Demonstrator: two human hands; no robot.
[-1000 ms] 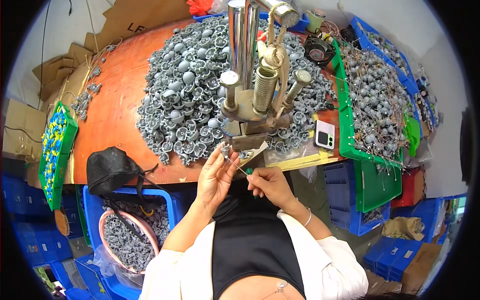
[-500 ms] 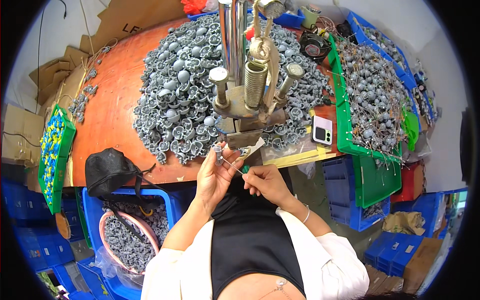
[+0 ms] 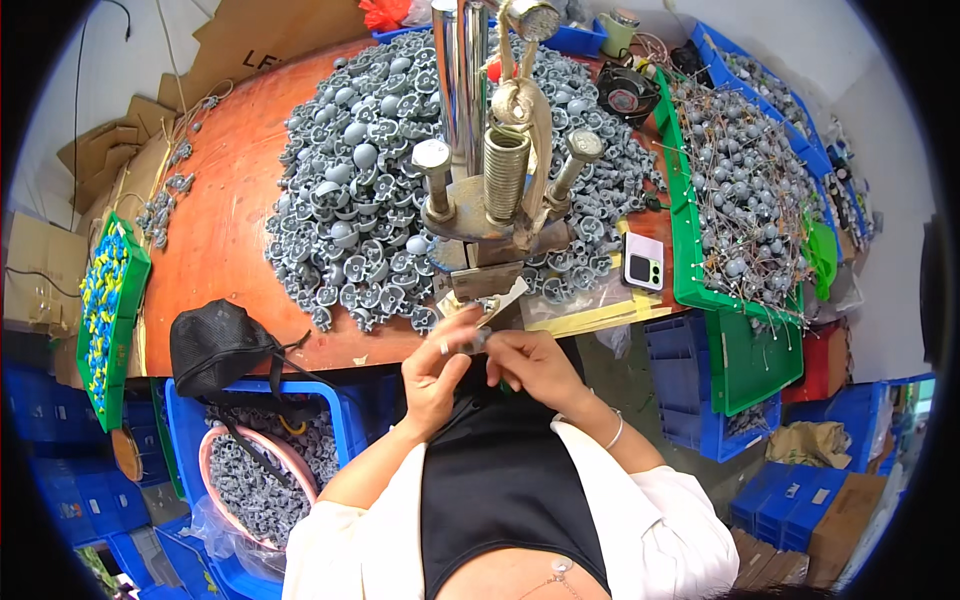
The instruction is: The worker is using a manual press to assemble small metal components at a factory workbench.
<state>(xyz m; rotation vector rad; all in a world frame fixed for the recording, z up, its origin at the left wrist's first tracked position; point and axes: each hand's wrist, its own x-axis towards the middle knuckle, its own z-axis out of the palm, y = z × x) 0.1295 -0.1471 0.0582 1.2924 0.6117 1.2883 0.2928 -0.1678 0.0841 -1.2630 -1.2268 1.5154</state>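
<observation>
Head view: the left hand [image 3: 430, 385] reaches forward, fingers blurred, thumb apart from them; its grip cannot be determined. The right hand [image 3: 532, 365] is curled inward; what it pinches cannot be determined. A small grey part [image 3: 477, 341], indistinct, shows between both hands' fingertips. A sprung metal fixture [image 3: 505, 175] stands just beyond them. Judgement: steady the part, work in small movements, keep fingertips clear of the fixture.

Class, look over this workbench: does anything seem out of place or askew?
Yes, mildly: a black fabric item overhangs the front edge of the table, and a black strap trails over grey parts in the blue bin below. A phone beside the heap of grey pieces also looks out of place.
</observation>
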